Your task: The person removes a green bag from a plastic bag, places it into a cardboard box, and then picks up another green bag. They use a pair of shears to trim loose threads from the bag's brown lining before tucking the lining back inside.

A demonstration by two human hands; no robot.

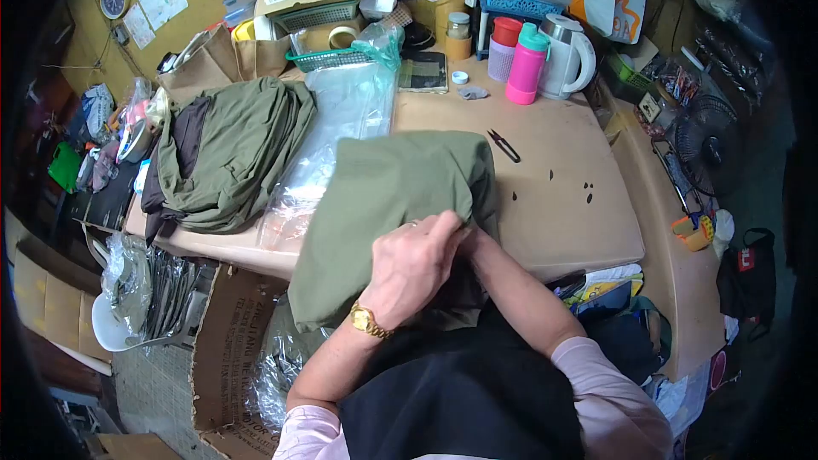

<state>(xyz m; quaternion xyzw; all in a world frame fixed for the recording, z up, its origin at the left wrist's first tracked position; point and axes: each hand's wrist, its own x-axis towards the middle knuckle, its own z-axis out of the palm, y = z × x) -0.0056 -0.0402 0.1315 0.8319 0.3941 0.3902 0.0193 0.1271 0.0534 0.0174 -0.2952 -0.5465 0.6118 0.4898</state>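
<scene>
A green cloth garment (400, 179) lies over the table's front edge, partly hanging down toward my lap. My left hand (413, 260), with a gold watch on its wrist, is closed on the garment's right part. Just beside it, my right hand (470, 243) is mostly hidden behind the left hand and the cloth, so its fingers do not show. Small black thread snips (504, 146) rest on the table to the right of the garment. A pile of folded green garments (239, 153) sits at the left, next to clear plastic bags (345, 111).
Behind are a pink bottle (527, 66), an electric kettle (564, 55), a blue basket (521, 2) and a green tray (328, 60). Dark scraps (589, 198) dot the tabletop (579, 230). Below left stands an open cardboard box (223, 349); a fan (705, 135) is at the right.
</scene>
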